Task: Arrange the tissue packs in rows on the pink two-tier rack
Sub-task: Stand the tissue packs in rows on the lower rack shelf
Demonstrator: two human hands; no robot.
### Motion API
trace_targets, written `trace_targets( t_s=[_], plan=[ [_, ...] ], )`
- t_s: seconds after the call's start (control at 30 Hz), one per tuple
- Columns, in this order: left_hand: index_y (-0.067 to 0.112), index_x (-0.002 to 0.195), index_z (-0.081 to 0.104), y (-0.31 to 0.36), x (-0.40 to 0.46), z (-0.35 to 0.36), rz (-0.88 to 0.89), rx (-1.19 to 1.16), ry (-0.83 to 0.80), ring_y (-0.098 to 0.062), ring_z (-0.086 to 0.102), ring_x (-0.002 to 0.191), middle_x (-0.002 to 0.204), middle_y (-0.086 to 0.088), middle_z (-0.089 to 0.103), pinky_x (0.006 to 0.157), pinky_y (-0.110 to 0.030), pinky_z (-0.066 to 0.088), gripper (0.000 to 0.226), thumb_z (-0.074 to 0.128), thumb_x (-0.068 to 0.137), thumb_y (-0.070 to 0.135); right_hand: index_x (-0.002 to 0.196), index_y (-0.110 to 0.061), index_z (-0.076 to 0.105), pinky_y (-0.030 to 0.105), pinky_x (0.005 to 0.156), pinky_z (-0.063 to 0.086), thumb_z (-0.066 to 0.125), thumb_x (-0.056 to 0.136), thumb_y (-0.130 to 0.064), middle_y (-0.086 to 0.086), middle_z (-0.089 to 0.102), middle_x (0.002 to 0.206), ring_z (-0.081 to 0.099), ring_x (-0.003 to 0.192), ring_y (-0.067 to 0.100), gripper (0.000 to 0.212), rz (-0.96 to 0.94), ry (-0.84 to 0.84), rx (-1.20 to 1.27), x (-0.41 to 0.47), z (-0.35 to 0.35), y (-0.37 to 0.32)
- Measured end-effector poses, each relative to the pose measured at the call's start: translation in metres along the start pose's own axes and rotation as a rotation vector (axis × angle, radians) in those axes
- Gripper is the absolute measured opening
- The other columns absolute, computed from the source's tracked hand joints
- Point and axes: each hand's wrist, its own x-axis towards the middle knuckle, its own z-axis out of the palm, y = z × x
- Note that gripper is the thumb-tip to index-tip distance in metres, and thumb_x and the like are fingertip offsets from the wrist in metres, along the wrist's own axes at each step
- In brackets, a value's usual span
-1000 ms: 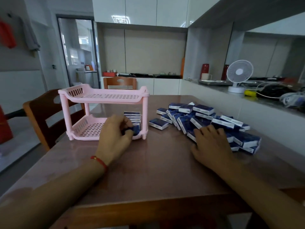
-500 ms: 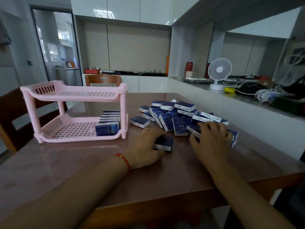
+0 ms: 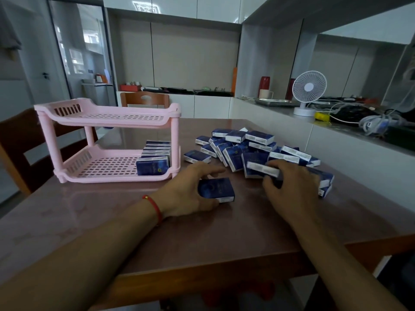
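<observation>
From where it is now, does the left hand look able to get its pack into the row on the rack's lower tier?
Probably yes. The left hand grips a tissue pack on the table just right of the pink rack. The lower tier's front is open and bare mesh lies beside the row of packs.

Dim indoor light, wide-angle bending, soft edges
</observation>
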Motion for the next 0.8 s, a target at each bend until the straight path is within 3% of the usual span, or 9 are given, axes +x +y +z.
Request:
trace_targets(
  t_s=[0.03, 0.1, 0.23, 0.37, 0.47, 0.53, 0.6, 0.67, 0.8],
  plan=[
    [0.026, 0.135, 0.057, 0.002, 0.000, -0.003, 0.028, 0.015, 0.040, -0.002, 0.053, 0.103, 0.117, 0.008, 0.058, 0.092, -0.013, 0.045, 0.070, 0.086, 0.072, 0.020, 0.117, -0.024, 0.066, 0.028, 0.084, 0.047, 0.066, 0.090, -0.025, -0.003, 0.068, 0.103, 0.061, 0.093, 0.010, 0.027, -0.007, -0.010, 0.178, -0.002, -0.003, -0.004],
    [0.022, 0.131, 0.061, 0.006, 0.002, -0.010, 0.097, 0.106, 0.109, -0.007, 0.054, 0.105, 0.116, 0.005, 0.061, 0.097, -0.023, 0.045, 0.068, 0.087, 0.069, 0.021, 0.110, -0.024, 0.065, 0.010, 0.067, 0.043, 0.062, 0.094, -0.024, -0.006, 0.065, 0.095, 0.058, 0.081, -0.001, 0.016, -0.015, -0.038, 0.384, -0.005, -0.006, -0.009],
    [0.027, 0.132, 0.059, -0.007, -0.006, -0.027, 0.125, 0.216, 0.055, -0.009, 0.052, 0.110, 0.118, 0.008, 0.058, 0.101, -0.025, 0.043, 0.068, 0.086, 0.069, 0.028, 0.101, -0.030, 0.061, 0.021, 0.060, 0.048, 0.056, 0.099, -0.027, -0.013, 0.064, 0.089, 0.062, 0.079, 0.002, 0.006, 0.050, -0.095, 0.543, -0.002, -0.002, -0.005],
    [0.021, 0.130, 0.060, -0.019, -0.021, -0.030, -0.051, -0.283, -0.037, -0.012, 0.061, 0.118, 0.128, 0.003, 0.058, 0.094, -0.026, 0.055, 0.067, 0.085, 0.072, -0.001, 0.113, -0.020, 0.063, 0.032, 0.043, 0.044, 0.050, 0.103, -0.025, 0.017, 0.066, 0.074, 0.062, 0.055, 0.035, 0.017, 0.126, -0.340, 0.850, 0.002, -0.004, -0.005],
    [0.013, 0.129, 0.061, -0.020, -0.025, -0.023, -0.157, -0.559, -0.057, -0.016, 0.063, 0.119, 0.129, -0.001, 0.065, 0.097, -0.030, 0.055, 0.067, 0.075, 0.072, -0.018, 0.112, -0.021, 0.064, 0.034, 0.043, 0.044, 0.050, 0.103, -0.019, 0.019, 0.067, 0.083, 0.063, 0.061, 0.040, 0.017, 0.130, -0.502, 0.912, 0.002, -0.006, -0.008],
    [0.010, 0.128, 0.063, -0.018, -0.027, -0.023, -0.255, -0.744, -0.045, -0.018, 0.067, 0.107, 0.123, -0.003, 0.069, 0.088, -0.028, 0.058, 0.052, 0.072, 0.080, -0.009, 0.111, -0.025, 0.065, 0.034, 0.044, 0.045, 0.051, 0.102, -0.020, 0.012, 0.069, 0.089, 0.063, 0.063, 0.036, 0.018, 0.111, -0.540, 0.882, 0.004, -0.006, -0.010],
    [0.006, 0.118, 0.067, -0.015, -0.028, -0.028, -0.370, -0.976, 0.002, -0.021, 0.065, 0.078, 0.099, -0.011, 0.069, 0.062, -0.026, 0.058, 0.031, 0.065, 0.087, 0.012, 0.109, -0.028, 0.065, 0.028, 0.045, 0.045, 0.051, 0.101, -0.022, 0.009, 0.069, 0.096, 0.061, 0.062, 0.026, 0.017, 0.092, -0.528, 0.859, 0.011, -0.007, -0.014],
    [0.002, 0.112, 0.065, -0.017, -0.027, -0.034, -0.467, -1.127, 0.081, -0.020, 0.059, 0.055, 0.075, -0.016, 0.061, 0.044, -0.028, 0.050, 0.037, 0.058, 0.090, 0.030, 0.105, -0.024, 0.066, 0.028, 0.044, 0.040, 0.052, 0.101, -0.020, 0.021, 0.065, 0.097, 0.056, 0.061, 0.027, 0.015, 0.049, -0.562, 0.894, 0.021, -0.007, -0.023],
    [0.005, 0.099, 0.073, -0.021, -0.029, -0.043, -0.538, -1.049, 0.195, -0.021, 0.052, 0.043, 0.066, -0.017, 0.061, 0.038, -0.025, 0.042, 0.043, 0.053, 0.097, 0.042, 0.093, -0.023, 0.068, 0.038, 0.058, 0.032, 0.053, 0.081, -0.023, 0.041, 0.047, 0.096, 0.046, 0.079, 0.039, 0.019, -0.029, -0.772, 1.059, 0.045, -0.001, -0.052]
  ],
)
